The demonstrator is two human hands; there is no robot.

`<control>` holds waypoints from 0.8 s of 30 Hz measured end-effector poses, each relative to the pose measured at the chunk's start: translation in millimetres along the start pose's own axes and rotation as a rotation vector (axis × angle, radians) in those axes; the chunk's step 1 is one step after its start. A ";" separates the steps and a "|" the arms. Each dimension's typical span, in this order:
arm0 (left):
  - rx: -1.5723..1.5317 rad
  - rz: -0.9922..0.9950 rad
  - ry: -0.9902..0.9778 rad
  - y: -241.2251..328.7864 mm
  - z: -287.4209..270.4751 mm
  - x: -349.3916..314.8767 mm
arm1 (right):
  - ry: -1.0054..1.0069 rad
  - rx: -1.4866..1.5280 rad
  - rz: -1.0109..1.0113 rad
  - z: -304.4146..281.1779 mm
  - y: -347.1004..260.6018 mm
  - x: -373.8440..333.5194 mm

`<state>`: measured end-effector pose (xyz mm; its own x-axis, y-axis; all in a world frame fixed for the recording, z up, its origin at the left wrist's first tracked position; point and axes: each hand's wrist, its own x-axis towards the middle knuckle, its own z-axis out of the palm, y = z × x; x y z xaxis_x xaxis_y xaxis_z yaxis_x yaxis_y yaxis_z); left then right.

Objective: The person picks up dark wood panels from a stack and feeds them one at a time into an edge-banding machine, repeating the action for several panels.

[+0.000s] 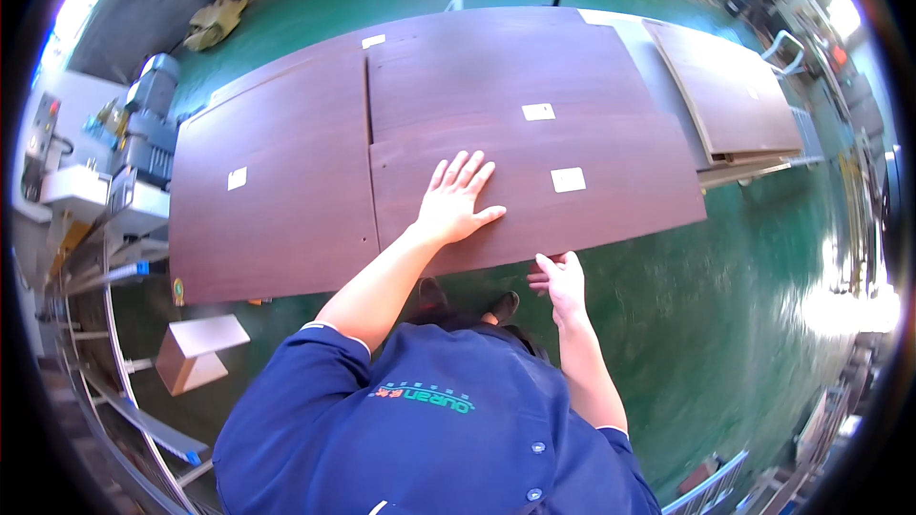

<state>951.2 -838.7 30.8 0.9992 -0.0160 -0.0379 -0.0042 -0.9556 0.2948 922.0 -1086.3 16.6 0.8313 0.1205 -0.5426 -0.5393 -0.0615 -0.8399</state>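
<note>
My left hand [458, 202] lies flat with fingers spread on a dark brown wood-grain panel [630, 205], near its left part. At that panel's front edge is my right hand [561, 284], its fingers loosely apart and the fingertips close to or touching the edge; exact contact cannot be made out. Behind the front panel lies another brown panel [496, 62], and a large one [277, 219] sits to the left across a narrow gap. Small white labels [568, 179] are stuck on the panels.
More brown panels [730, 86] are stacked at the far right. A machine with grey motors [148, 138] stands at the left, beside a metal frame [119, 353]. A small box-like piece [196, 353] is low at the left. Green floor [687, 324] surrounds the panels.
</note>
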 end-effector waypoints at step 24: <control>-0.696 -0.238 0.402 -92.5 -52.7 -207.9 | -0.128 -0.447 0.137 10.9 157.0 7.7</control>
<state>746.0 -731.5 61.7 0.9091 0.3954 0.1308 0.1030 -0.5178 0.8493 842.3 -1084.3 -119.4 0.7186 0.2006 -0.6659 -0.5085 -0.5016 -0.6999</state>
